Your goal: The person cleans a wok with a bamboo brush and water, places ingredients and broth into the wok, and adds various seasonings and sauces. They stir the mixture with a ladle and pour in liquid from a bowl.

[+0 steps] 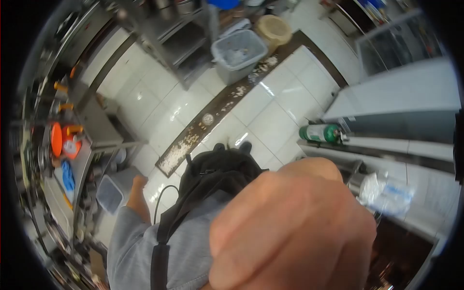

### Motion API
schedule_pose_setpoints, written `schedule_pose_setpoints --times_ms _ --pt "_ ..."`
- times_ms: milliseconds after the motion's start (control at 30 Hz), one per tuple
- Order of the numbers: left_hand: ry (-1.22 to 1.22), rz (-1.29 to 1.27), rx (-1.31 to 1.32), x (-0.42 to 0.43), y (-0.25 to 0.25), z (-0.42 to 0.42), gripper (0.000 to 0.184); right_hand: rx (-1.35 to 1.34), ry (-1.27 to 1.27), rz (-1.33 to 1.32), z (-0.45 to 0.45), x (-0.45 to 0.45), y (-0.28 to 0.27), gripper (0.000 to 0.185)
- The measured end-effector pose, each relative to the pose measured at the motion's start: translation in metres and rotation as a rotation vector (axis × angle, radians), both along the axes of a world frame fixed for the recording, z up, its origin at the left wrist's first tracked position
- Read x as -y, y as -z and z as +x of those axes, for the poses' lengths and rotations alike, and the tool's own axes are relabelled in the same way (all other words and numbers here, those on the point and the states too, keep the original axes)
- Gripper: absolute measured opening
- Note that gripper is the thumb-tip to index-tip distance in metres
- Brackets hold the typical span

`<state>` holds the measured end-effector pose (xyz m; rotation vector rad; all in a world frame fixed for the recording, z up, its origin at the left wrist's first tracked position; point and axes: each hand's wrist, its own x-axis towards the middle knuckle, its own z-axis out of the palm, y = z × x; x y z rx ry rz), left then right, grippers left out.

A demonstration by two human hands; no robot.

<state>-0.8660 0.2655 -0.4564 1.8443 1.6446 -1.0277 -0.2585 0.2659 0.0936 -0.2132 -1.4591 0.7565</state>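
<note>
My right hand point(295, 232) is raised very close to the camera and fills the lower right of the view. Its fingers are curled into a closed shape, and whatever they may hold is hidden. At my left side my left hand point(139, 182) hangs low, small and blurred, so its fingers cannot be made out. Beside it stands a grey bin point(110, 194) with a pale liner. A black apron point(217, 169) covers the front of my grey shirt.
A lined grey bin point(239, 50) and a beige lidded bucket point(274, 31) stand ahead by a littered dark floor drain point(193, 137). A green cylinder point(320, 133) lies at right, near a plastic-wrapped bundle point(386, 193). Metal counters point(99, 121) line the left, holding an orange item point(56, 139).
</note>
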Motion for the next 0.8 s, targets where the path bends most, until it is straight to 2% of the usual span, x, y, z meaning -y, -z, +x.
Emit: schedule_pose_setpoints --times_ms 100,167,200,233,267,333,433,500,567,600,633,667,700,733,767,800 --pt "-0.273 0.074 0.136 0.039 0.004 0.017 0.036 -0.073 -0.281 0.017 -0.027 -0.06 0.006 0.021" --pt "-0.434 0.256 0.248 0.044 -0.003 0.052 0.031 -0.487 -0.25 -0.318 -0.075 -0.085 0.014 0.017" --pt "-0.491 0.37 0.273 0.032 -0.012 0.072 0.029 -0.463 -0.185 -0.452 -0.057 -0.101 0.039 0.024" --pt "-0.543 0.495 0.265 0.013 -0.032 0.096 0.027 -0.263 -0.085 -0.482 -0.026 -0.126 0.078 0.027" --pt "-0.689 0.282 0.324 -0.015 -0.016 0.093 0.028 -0.116 -0.096 -0.661 -0.003 -0.146 0.108 0.026" --pt "-0.766 0.406 0.339 -0.056 -0.073 0.128 0.032 0.129 0.106 -0.855 0.018 -0.186 0.179 0.024" --pt "-0.909 0.513 0.477 -0.084 -0.109 0.158 0.035 0.337 0.149 -1.213 0.054 -0.216 0.267 0.024" --pt "-1.01 0.577 0.532 -0.087 -0.11 0.166 0.038 0.437 0.007 -1.37 0.051 -0.241 0.299 0.022" --pt "-1.099 0.506 0.501 -0.078 -0.117 0.163 0.041 0.614 -0.106 -1.288 -0.008 -0.267 0.256 0.019" --pt "-1.11 0.493 0.42 -0.067 -0.104 0.163 0.037 0.603 -0.227 -1.208 -0.029 -0.293 0.262 0.018" --pt "-1.114 0.477 0.343 -0.055 -0.086 0.163 0.034 0.639 -0.253 -1.188 -0.055 -0.315 0.259 0.017" --pt "-1.117 0.335 0.286 -0.04 -0.059 0.158 0.032 0.675 -0.272 -1.166 -0.086 -0.337 0.251 0.016" --pt "-1.128 0.334 0.304 -0.014 -0.012 0.153 0.033 0.731 -0.336 -1.075 -0.114 -0.362 0.243 0.016" --pt "-1.319 0.294 0.258 -0.01 -0.054 0.164 0.033 0.777 -0.388 -0.983 -0.144 -0.385 0.233 0.015" --pt "-1.362 0.285 0.241 0.005 -0.034 0.164 0.033 0.758 -0.421 -0.935 -0.178 -0.4 0.215 0.018" --pt "-1.329 0.153 0.197 0.012 -0.014 0.161 0.033 0.748 -0.479 -0.873 -0.206 -0.423 0.211 0.019"
